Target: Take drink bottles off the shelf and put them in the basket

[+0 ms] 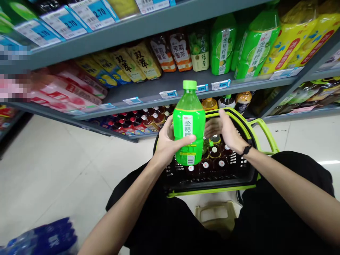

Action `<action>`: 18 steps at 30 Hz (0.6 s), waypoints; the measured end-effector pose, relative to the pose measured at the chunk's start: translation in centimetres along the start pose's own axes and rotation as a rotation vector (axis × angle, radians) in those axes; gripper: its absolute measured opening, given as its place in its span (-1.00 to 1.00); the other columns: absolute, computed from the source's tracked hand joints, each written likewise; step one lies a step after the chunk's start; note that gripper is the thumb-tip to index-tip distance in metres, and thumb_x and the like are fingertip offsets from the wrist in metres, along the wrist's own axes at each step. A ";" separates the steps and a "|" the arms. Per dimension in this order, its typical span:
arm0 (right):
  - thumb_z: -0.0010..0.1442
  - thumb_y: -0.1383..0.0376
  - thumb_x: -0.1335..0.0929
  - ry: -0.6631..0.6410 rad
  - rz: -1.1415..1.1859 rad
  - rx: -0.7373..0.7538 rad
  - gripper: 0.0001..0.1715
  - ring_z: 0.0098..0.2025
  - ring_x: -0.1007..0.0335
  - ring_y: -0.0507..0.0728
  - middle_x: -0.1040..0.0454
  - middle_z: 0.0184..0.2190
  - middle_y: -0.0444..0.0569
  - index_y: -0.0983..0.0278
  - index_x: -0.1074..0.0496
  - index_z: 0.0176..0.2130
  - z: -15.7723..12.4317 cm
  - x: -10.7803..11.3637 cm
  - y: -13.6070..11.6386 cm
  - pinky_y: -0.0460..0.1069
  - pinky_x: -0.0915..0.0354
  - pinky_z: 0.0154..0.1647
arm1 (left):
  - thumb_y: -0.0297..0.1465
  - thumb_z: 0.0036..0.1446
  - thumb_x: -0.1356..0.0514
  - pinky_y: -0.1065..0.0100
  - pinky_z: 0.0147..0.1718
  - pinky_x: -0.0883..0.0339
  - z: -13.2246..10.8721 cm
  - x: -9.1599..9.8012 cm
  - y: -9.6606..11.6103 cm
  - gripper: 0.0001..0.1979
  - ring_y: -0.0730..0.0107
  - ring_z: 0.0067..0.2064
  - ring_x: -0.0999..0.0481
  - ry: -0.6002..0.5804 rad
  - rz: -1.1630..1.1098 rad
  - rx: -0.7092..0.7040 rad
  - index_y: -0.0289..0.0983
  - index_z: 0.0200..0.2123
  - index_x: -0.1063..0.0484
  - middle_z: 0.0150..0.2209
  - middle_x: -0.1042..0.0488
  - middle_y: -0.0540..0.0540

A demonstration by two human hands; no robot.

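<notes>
My left hand (170, 141) is wrapped round a large green bottle (189, 124), upright with its cap on top, its thumb across the label. Just right of the bottle, my right hand (225, 131) has its fingers stretched out with nothing in them; some fingertips are partly behind the bottle, and a dark band circles the wrist. Both hands are over a black shopping basket (212, 189) with a lime-green rim. Inside it stand several dark bottles (205, 165) with light caps and one with a green cap (211, 143).
A grey shelf (148, 92) ahead carries cartons, tea bottles (181, 52), green bottles (223, 46) and yellow packs (292, 42). More bottles (132, 122) fill the level below. A stool (217, 216) is beneath me, and a blue pack (42, 237) lies at lower left.
</notes>
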State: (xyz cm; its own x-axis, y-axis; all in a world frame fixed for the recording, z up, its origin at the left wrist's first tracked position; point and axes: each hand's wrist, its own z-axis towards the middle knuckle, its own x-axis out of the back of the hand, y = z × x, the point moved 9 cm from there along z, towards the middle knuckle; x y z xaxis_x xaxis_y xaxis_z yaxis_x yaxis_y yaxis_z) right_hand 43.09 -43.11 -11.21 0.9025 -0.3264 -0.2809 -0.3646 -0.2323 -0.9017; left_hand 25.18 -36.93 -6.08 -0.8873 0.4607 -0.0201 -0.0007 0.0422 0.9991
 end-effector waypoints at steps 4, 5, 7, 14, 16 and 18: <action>0.18 -0.57 -0.09 0.015 -0.030 -0.002 0.07 -0.43 -0.55 0.22 -0.59 -0.49 0.14 0.28 -0.53 -0.41 1.6 2.2 -2.2 0.10 -0.49 -0.31 | -0.18 -0.25 -0.66 0.02 0.33 -0.34 -0.1 -0.2 1.0 0.09 -0.09 0.33 -0.45 -0.129 0.355 -0.133 -0.14 0.37 -0.35 0.30 -0.47 -0.22; 0.18 -0.57 -0.07 0.002 -0.043 -0.010 0.09 -0.44 -0.54 0.21 -0.59 -0.49 0.13 0.28 -0.55 -0.38 2.0 2.6 -2.4 0.08 -0.48 -0.33 | -0.16 -0.23 -0.66 -0.03 0.34 -0.31 -0.3 -0.6 1.2 0.09 -0.11 0.33 -0.43 -0.175 0.468 -0.182 -0.15 0.38 -0.34 0.32 -0.45 -0.24; 0.19 -0.57 -0.05 -0.039 -0.121 -0.032 0.14 -0.45 -0.51 0.20 -0.60 -0.48 0.14 0.31 -0.59 -0.35 2.6 3.3 -2.3 0.05 -0.44 -0.37 | -0.12 -0.17 -0.64 -0.11 0.35 -0.27 -1.0 -1.4 1.6 0.06 -0.15 0.31 -0.42 -0.260 0.680 -0.277 -0.17 0.38 -0.34 0.31 -0.44 -0.27; 0.26 -0.48 -0.19 -0.124 -0.674 0.021 -0.05 -0.41 -0.49 0.20 -0.63 -0.43 0.07 0.21 -0.64 -0.37 2.6 2.6 0.9 0.08 -0.40 -0.22 | -0.13 -0.09 -0.58 -0.21 0.27 -0.34 -2.0 -4.0 -3.7 0.06 -0.32 0.30 -0.40 -0.548 1.038 -0.200 -0.27 0.42 -0.24 0.28 -0.41 -0.40; 0.16 -0.46 -0.33 -0.264 -0.834 0.016 -0.18 -0.35 -0.51 0.22 -0.63 -0.41 0.03 0.18 -0.65 -0.36 1.8 0.9 2.3 0.10 -0.42 -0.13 | -0.15 -0.12 -0.58 -0.20 0.23 -0.37 -2.4 -4.6 -6.0 0.07 -0.39 0.31 -0.39 -0.624 1.144 -0.154 -0.36 0.38 -0.24 0.26 -0.40 -0.47; -0.09 -0.43 -0.51 -0.435 -0.983 -0.034 -0.22 -0.37 -0.52 0.22 -0.61 -0.43 0.01 0.19 -0.63 -0.37 1.0 -0.5 4.5 0.09 -0.43 -0.15 | -0.15 -0.08 -0.56 -0.15 0.20 -0.40 -3.1 -5.4 -8.2 0.01 -0.39 0.32 -0.38 -0.725 1.272 -0.127 -0.43 0.34 -0.24 0.25 -0.40 -0.51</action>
State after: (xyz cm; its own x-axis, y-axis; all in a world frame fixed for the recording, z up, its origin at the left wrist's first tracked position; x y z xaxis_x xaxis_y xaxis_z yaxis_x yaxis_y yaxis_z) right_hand 41.18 -43.07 -15.45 0.8051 0.3698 0.4637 0.5654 -0.2426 -0.7883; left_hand 28.50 -42.54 -14.06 0.0990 0.4636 0.8805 0.5132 -0.7819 0.3539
